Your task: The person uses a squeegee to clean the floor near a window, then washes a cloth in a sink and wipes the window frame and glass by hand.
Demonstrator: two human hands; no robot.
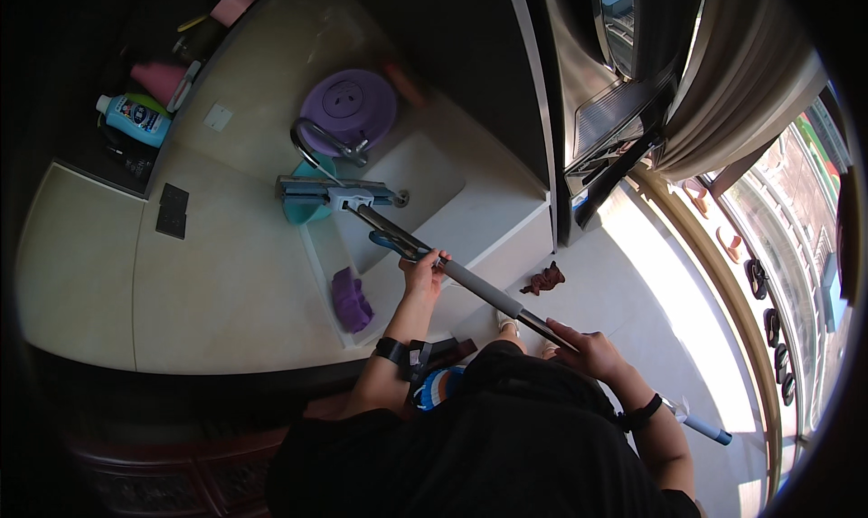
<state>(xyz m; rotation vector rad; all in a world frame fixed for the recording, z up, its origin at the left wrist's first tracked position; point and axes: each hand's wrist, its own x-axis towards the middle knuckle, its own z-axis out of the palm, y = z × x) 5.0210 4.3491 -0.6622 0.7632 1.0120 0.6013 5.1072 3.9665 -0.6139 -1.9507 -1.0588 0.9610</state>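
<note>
A squeeze sponge mop [483,287] with a metal pole and a grey grip sleeve slants from the sink to my right side. My left hand [424,274] is closed around the pole near its blue lever [388,241]. Lower down, my right hand [591,352] grips the pole's bare metal part. The pole's blue end [708,430] shows past my right forearm. Over the white sink [434,172] is the mop head [349,196], in front of a teal basin [306,213]. A curved metal faucet [339,150] partly covers a purple basin [356,97].
A purple cloth [351,301] lies on the sink's left ledge. On the floor is a crumpled dark-red cloth [544,279]. Bottles, including a blue one [135,119], fill a shelf at upper left. Slippers [731,244] line the window side, near a beige curtain [739,77].
</note>
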